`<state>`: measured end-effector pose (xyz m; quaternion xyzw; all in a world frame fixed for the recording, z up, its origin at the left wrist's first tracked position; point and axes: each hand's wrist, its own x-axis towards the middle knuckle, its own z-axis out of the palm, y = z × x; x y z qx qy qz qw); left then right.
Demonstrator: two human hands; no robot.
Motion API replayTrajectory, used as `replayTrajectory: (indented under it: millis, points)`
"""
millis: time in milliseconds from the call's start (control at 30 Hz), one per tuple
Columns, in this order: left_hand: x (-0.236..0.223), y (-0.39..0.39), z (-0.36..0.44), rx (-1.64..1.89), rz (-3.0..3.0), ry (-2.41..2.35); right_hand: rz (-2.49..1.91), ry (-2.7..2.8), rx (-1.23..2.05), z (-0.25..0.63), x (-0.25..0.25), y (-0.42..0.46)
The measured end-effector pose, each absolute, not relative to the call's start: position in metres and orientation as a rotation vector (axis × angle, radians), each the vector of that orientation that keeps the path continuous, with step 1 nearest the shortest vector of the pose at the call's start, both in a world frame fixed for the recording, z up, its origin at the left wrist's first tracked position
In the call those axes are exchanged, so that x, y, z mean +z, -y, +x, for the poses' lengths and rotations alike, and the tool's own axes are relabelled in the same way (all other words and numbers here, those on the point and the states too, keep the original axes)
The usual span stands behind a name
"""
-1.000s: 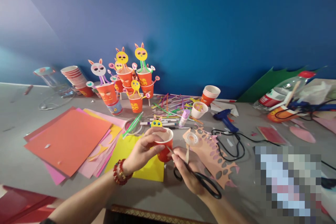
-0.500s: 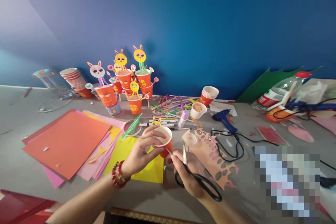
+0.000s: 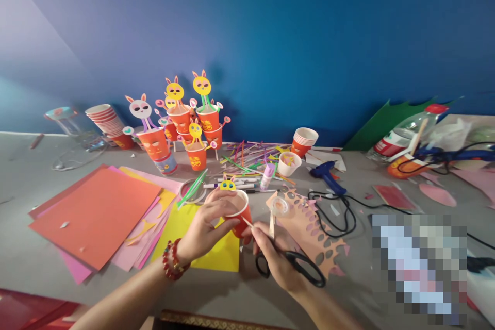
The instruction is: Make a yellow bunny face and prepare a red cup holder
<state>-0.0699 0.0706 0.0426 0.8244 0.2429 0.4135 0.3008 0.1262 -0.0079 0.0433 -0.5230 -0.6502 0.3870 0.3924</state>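
My left hand point(image 3: 204, 227), with a red bead bracelet at its wrist, curls round an orange paper cup point(image 3: 243, 216) with a white rim. The cup tilts a little, its mouth towards me. Black-handled scissors point(image 3: 271, 227) are gripped in my right hand point(image 3: 280, 260), blades spread apart. One blade's tip meets the side of the cup; whether it goes through the wall I cannot tell. Just behind the cup shows a small yellow paper rabbit face point(image 3: 227, 184). Under my left hand lies a yellow sheet point(image 3: 226, 258).
Rabbit-topped cups point(image 3: 197, 154) stand at the back left beside a leaning cup stack point(image 3: 104, 121). Orange and pink sheets point(image 3: 96, 211) lie left. To the right are punched peach paper point(image 3: 305, 232), a blue glue gun point(image 3: 328, 176) with its black cord, and a bottle point(image 3: 406, 131).
The view has shifted slightly, so most things sit a little further left. Both hands keep their hold, and the scissors stay against the cup's side.
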Motion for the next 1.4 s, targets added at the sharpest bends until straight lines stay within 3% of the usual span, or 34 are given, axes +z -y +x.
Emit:
replayTrajectory:
  millis: [300, 567, 800, 1400]
  points:
    - [0.041, -0.074, -0.072, 1.097, 2.09, -0.597, -1.233, 1.714, 0.833, 0.125, 0.042, 0.008]
    - [0.041, -0.072, -0.075, 0.992, 1.611, -0.672, -1.164, 1.345, 0.96, 0.131, 0.023, 0.004]
    - [0.036, -0.074, -0.079, 0.999, 1.466, -0.647, -1.145, 1.344, 1.028, 0.129, 0.02, 0.004]
    - [0.041, -0.07, -0.071, 1.06, 1.956, -0.512, -1.261, 1.681, 0.889, 0.121, 0.054, 0.01]
